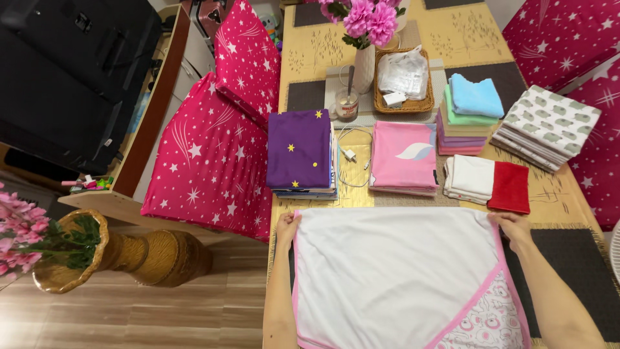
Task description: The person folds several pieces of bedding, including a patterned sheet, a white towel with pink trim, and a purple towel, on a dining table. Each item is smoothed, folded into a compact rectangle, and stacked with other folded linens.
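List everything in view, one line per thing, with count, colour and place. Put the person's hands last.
white cloth: one, white with pink trim and a patterned corner, spread on the table's near edge
purple stack: one, purple with yellow stars, left of centre
pink stack: one, pink, centre
white and red towels: one pile, right of the pink stack
pastel towel stack: one, blue on top, right
patterned stack: one, white with grey print, far right
basket: one, wicker, behind the stacks
vase of flowers: one, white, pink blooms
charger cable: one, white, between the stacks
chair covers: red with white stars, left
left hand: on the cloth's far left corner
right hand: on the far right corner
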